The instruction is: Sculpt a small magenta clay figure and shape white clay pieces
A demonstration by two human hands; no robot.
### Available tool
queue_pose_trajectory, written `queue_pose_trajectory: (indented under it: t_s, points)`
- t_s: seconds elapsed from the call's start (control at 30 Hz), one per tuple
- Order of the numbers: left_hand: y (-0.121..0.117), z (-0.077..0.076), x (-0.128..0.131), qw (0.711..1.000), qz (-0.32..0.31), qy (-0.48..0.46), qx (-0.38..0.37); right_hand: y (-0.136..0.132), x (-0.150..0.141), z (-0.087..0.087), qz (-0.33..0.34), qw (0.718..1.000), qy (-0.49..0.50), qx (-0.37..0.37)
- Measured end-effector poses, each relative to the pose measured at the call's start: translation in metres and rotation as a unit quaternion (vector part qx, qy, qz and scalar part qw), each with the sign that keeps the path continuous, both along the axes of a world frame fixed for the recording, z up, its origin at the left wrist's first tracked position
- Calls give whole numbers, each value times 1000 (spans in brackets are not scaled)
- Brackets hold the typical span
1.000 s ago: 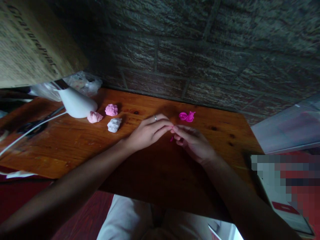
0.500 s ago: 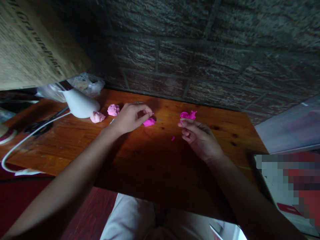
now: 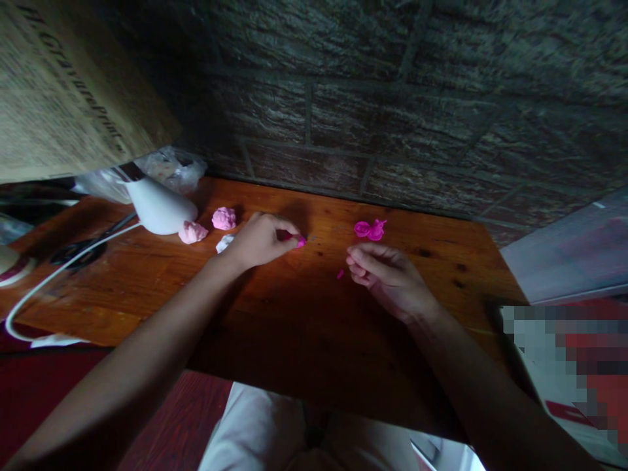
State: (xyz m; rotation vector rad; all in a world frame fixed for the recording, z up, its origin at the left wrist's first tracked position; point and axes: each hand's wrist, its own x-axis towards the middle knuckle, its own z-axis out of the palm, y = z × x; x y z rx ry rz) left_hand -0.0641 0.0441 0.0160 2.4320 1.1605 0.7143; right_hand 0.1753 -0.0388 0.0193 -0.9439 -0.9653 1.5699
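Note:
My left hand (image 3: 261, 241) is closed in a pinch, its thumb and forefinger on a lump of bright pink modelling clay (image 3: 301, 242) on the table; the hand covers most of that lump. Thumb and fingers of my right hand (image 3: 387, 271) are pressed together just above the wood, and whatever they may hold is hidden. Behind it lies a bright pink clay shape (image 3: 370, 229) with a coiled round part and a jagged part. A tiny pink clay bit (image 3: 340, 274) rests left of my right fingertips.
Pale pink clay lumps (image 3: 224, 218) and a white lump (image 3: 224, 243) lie left of my left hand. A white lamp base (image 3: 164, 208) with its cord, black scissors (image 3: 78, 252) and a plastic bag (image 3: 171, 167) are farther left. A brick wall (image 3: 338, 118) backs the wooden table (image 3: 294, 327).
My left hand has come down onto the bright pink lump, covering more of it. My right hand has drawn slightly toward me, uncovering the coiled pink shape, and its fingers have closed tighter.

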Motion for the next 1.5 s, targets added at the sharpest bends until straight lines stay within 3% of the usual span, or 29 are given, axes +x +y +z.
queue_pose_trajectory:
  t_s: [0.43,0.6,0.8,1.03,1.2,1.37,1.5]
  points:
    - [1,-3,0,997,-57,30,49,3,3,-3,-24,999,18,-17]
    - [0,-3,0,997,-40,40,54,4,6,-3,-4,999,32,-41]
    - [-2,-5,4,993,45,70,79,6,10,-3,-7,998,38,-49]
    - [-4,-2,10,984,21,-17,178,5,10,-1,26,995,77,-50]
    - [-13,-3,21,974,-19,-89,208,5,8,-1,38,993,99,-57]
    - [-25,-9,39,974,-73,-109,182,6,10,-2,20,993,101,-55]
    - [-35,-12,50,993,-89,-44,69,7,13,1,9,997,80,-18]
